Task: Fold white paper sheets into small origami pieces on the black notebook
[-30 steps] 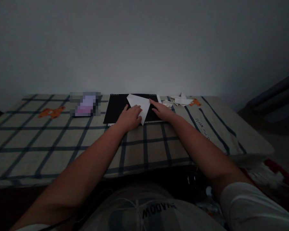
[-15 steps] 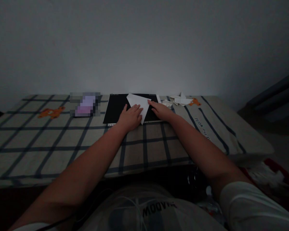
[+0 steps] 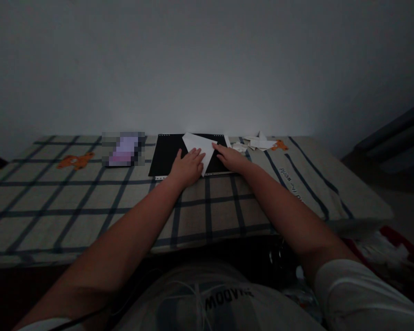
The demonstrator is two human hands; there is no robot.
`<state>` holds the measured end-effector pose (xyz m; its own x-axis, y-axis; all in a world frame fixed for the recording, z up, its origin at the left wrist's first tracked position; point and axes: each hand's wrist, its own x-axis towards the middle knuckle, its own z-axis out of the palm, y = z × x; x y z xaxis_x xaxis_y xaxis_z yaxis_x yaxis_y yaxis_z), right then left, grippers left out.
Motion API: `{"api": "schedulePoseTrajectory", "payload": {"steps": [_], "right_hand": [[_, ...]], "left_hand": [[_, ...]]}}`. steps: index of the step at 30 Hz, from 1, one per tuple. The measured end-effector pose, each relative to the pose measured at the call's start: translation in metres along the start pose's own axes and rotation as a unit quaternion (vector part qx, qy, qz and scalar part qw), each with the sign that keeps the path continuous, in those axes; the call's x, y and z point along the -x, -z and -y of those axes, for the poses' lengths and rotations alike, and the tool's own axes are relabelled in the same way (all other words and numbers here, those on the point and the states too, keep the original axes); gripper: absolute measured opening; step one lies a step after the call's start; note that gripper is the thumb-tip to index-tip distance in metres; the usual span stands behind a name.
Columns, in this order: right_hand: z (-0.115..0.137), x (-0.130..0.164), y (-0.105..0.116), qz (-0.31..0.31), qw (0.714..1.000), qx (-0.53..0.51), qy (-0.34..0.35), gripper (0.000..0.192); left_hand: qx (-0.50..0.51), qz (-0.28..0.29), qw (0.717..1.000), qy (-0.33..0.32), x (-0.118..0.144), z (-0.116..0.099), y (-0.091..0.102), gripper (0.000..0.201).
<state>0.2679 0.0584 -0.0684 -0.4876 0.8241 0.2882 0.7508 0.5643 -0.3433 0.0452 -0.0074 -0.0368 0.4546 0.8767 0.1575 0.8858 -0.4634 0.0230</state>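
A folded sheet of white paper (image 3: 203, 141) lies on a black board or pad (image 3: 165, 154) with punched holes along its edges. My left hand (image 3: 188, 168) rests flat on the lower left part of the paper, palm down with its fingers spread. At the paper's right corner, my right hand (image 3: 232, 158) touches the edge with its fingertips; the index finger is stretched out and the thumb is apart from it. Some of the paper's lower left edge is hidden under my left hand.
A phone (image 3: 124, 149), blurred, lies to the left. Folded white paper pieces (image 3: 260, 141) sit to the right, by the wall. A checked cloth (image 3: 138, 197) with orange bear prints covers the table. Below its right edge is a red container (image 3: 396, 241) with pale crumpled stuff.
Almost nothing differs. The whole view has shifted very slightly, and both hands keep their places on the paper.
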Motion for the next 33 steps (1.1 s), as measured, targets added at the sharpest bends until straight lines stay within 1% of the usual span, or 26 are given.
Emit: {"api": "schedulePoseTrajectory", "payload": {"steps": [3,10,15,19,26,30,33], "right_hand": [[0.001,0.001,0.001,-0.007,1.000,-0.003,0.005,0.058],[0.009,0.003,0.013,-0.023,0.997,0.004,0.068,0.045],[0.012,0.006,0.013,-0.008,0.998,0.007,0.064,0.045],[0.011,0.005,0.012,-0.008,0.998,0.002,0.063,0.045],[0.015,0.005,0.014,-0.027,0.990,0.004,0.135,0.031],[0.020,0.007,0.015,-0.028,0.988,-0.002,0.153,0.032],[0.025,0.010,0.016,-0.016,0.987,0.001,0.162,0.032]], "left_hand": [[0.003,0.003,1.000,0.001,0.000,-0.001,0.001,0.053],[0.012,0.010,1.000,0.011,0.000,-0.003,0.005,0.052],[0.009,0.009,1.000,0.005,-0.002,0.000,0.003,0.052],[0.008,0.008,1.000,0.002,-0.003,0.002,0.000,0.052],[0.009,0.011,1.000,0.008,-0.002,-0.001,0.003,0.051],[0.017,0.014,1.000,0.017,-0.002,-0.002,0.003,0.051],[0.022,0.013,1.000,0.016,-0.002,0.000,0.001,0.052]]}}
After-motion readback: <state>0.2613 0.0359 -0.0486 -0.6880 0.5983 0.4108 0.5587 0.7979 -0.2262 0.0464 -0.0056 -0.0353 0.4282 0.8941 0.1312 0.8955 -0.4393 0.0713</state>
